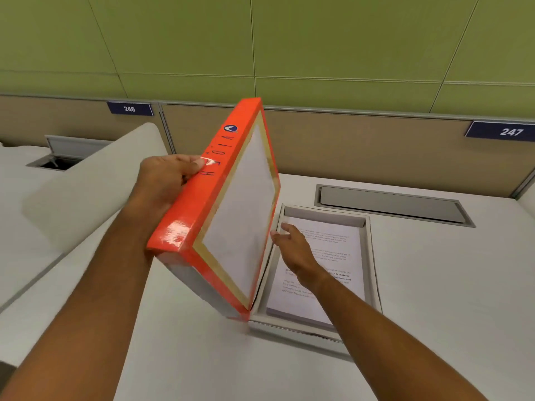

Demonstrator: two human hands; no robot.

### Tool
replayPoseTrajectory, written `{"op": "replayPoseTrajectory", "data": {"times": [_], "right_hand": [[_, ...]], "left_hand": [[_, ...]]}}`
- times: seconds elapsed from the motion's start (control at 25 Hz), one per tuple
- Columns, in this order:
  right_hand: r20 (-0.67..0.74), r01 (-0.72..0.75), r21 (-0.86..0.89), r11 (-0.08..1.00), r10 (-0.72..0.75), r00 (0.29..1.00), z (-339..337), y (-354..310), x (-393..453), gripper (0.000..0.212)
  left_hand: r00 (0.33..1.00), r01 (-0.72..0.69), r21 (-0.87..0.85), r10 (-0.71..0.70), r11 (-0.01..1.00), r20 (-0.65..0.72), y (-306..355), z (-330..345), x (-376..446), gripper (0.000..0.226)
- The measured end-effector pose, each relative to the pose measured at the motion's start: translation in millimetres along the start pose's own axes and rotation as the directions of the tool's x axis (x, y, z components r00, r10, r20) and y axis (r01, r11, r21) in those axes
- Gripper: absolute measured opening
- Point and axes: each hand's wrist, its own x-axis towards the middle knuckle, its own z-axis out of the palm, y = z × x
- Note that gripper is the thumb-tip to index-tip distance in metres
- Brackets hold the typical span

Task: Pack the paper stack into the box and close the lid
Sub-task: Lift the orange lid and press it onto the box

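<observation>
An orange box lid (202, 198) with a white inside is tilted up on its near corner, to the left of the white box (373, 256). My left hand (168, 175) grips the lid's long orange side. A stack of printed paper (338, 256) lies flat inside the box. My right hand (292, 250) hovers over the paper near the box's left wall, fingers apart, touching or nearly touching the lid's inner edge.
The box stands on a white desk (434, 285). A grey cable hatch (390, 204) is set in the desk behind the box. A raised white divider (95, 183) runs along the left, with another hatch (58, 160) beyond it. Beige and green partition panels stand at the back.
</observation>
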Motion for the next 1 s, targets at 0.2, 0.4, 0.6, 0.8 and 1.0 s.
{"op": "replayPoseTrajectory", "data": {"times": [0.2,0.4,0.6,0.8,1.0], "right_hand": [[0.228,-0.262,0.471,0.843,0.17,0.959,-34,-1,-15,0.032],[0.223,-0.256,0.652,0.713,0.142,0.964,-51,8,-18,0.035],[0.111,-0.185,0.71,0.68,0.151,0.982,-113,33,-29,0.027],[-0.024,-0.1,0.614,0.783,0.145,0.989,-154,49,-39,0.022],[-0.144,-0.093,0.525,0.846,0.197,0.97,-182,62,-48,0.027]], "left_hand": [[0.97,0.097,-0.139,-0.062,0.986,0.235,45,-2,-55,0.021],[0.928,0.291,-0.218,-0.22,0.931,0.302,18,-15,-38,0.038],[0.962,0.242,-0.164,-0.215,0.956,0.166,-28,4,-17,0.038],[0.956,0.26,0.062,-0.266,0.964,0.127,-79,29,-3,0.028],[0.937,0.298,0.161,-0.321,0.941,0.141,-120,64,5,0.035]]}}
